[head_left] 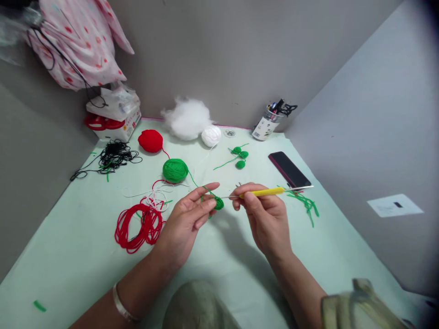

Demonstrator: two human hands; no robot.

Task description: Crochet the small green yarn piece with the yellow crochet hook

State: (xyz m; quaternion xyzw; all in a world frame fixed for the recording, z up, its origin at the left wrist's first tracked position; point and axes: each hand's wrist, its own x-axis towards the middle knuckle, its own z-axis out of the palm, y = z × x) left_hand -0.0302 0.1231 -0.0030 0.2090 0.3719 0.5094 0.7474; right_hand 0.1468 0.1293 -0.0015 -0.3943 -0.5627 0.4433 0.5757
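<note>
Between the thumb and fingers of my left hand (pixel 187 219) is a small green crocheted piece (pixel 218 203). A green strand runs from it over my left forefinger to the green yarn ball (pixel 175 170). My right hand (pixel 265 214) grips a crochet hook (pixel 263 193) by its yellow handle. The hook's thin metal shaft points left and its tip meets the green piece; whether a loop sits on it is too small to tell. Several small green crocheted pieces (pixel 241 154) with yarn tails lie farther back on the table.
A red yarn ball (pixel 151 140), white yarn ball (pixel 211 135) and white stuffing (pixel 188 119) stand along the back. Loose red yarn (pixel 139 227) and tangled black cord (pixel 115 157) lie left. A phone (pixel 290 170), green scraps (pixel 305 201) and a pen cup (pixel 266 124) are right.
</note>
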